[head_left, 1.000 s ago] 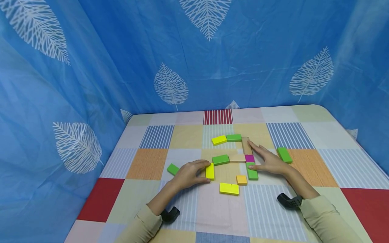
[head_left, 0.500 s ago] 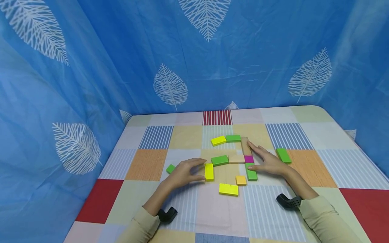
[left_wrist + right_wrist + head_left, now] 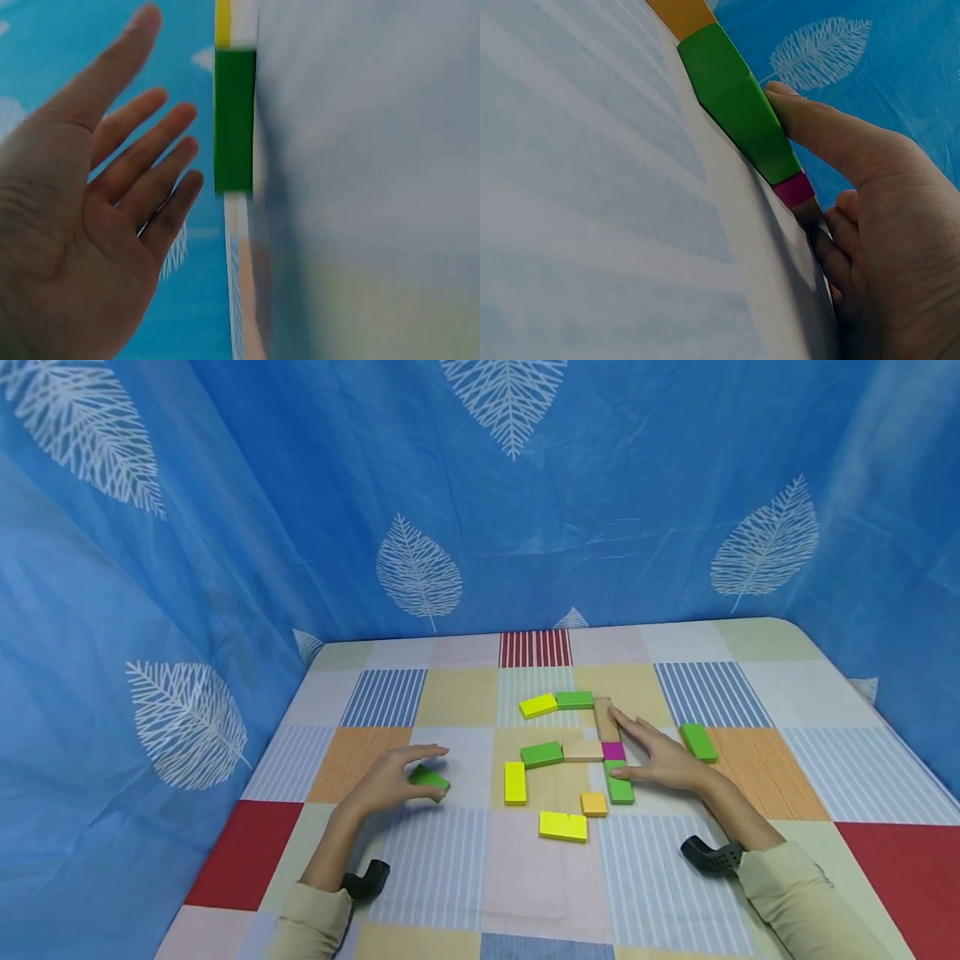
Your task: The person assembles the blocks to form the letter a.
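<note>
My left hand (image 3: 386, 781) is around a green block (image 3: 430, 778), thumb and fingers spread apart on either side of it. In the left wrist view the green block (image 3: 235, 120) stands just beyond the fingertips, with a gap to the open palm. My right hand (image 3: 663, 760) rests at the right side of a column of blocks. Its thumb touches the green block (image 3: 742, 105) at the near end, and its fingertips lie by the plain wooden block (image 3: 606, 720) at the far end. A purple block (image 3: 613, 751) sits between those two.
From the column, a wooden block (image 3: 582, 751) and a green block (image 3: 542, 755) run left to an upright yellow block (image 3: 515, 783). Farther back lie a green block (image 3: 575, 700) and yellow block (image 3: 538, 706). An orange block (image 3: 593, 804) and yellow block (image 3: 562, 827) lie nearer; another green block (image 3: 699, 742) is right.
My left hand has let go of the upright yellow block and moved left to the loose green block. My right hand has stayed at the column.
</note>
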Available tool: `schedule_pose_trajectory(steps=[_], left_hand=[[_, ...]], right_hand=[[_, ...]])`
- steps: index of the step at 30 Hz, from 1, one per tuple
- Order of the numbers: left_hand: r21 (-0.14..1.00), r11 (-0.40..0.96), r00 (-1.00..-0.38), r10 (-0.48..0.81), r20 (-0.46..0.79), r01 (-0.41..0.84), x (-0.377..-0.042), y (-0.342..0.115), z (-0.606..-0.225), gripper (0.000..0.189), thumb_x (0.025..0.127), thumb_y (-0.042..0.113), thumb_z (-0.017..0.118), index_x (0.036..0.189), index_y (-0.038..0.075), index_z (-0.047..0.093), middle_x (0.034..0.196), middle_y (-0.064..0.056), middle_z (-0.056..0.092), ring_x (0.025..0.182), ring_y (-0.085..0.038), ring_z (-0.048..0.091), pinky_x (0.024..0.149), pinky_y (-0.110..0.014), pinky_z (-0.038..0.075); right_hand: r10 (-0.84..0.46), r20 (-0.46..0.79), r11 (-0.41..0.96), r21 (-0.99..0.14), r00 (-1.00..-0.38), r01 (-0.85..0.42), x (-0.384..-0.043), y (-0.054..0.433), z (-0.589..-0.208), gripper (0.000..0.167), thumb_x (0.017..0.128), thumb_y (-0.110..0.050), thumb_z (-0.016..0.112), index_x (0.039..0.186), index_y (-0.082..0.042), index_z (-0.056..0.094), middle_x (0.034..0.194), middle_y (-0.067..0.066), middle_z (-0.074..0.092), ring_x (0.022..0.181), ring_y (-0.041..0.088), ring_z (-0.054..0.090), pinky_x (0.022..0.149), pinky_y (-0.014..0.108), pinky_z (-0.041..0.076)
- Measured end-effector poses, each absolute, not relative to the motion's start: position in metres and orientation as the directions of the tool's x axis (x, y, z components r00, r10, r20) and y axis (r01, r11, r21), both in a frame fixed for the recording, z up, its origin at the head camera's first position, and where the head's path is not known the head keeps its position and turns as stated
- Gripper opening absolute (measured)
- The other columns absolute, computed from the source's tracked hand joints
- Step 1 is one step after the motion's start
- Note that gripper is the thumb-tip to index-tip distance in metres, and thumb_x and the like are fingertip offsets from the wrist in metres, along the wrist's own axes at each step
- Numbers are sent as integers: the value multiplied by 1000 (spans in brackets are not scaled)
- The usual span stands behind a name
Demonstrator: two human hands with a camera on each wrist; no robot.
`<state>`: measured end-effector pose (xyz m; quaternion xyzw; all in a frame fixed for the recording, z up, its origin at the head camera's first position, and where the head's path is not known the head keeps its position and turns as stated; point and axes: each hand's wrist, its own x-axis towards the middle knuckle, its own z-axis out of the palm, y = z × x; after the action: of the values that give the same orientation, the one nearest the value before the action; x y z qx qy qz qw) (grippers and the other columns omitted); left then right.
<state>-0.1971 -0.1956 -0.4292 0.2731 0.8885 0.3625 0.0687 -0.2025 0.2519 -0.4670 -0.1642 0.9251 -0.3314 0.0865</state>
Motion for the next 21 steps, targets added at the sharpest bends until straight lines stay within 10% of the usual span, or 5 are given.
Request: schedule_pose_trajectory(steps=[21], left_hand=[[621,603,-802,594,69,500,-191,-207,-434,37,72,10,78,108,11,70,108,-2,67,100,-18,61,82,-32,50]], right_hand=[[-364,-45,724,-642,-930,-252,-202,252,-466,101,73,-52,71,150,-25,10,151,11,19,131,51,12,97,70,16]])
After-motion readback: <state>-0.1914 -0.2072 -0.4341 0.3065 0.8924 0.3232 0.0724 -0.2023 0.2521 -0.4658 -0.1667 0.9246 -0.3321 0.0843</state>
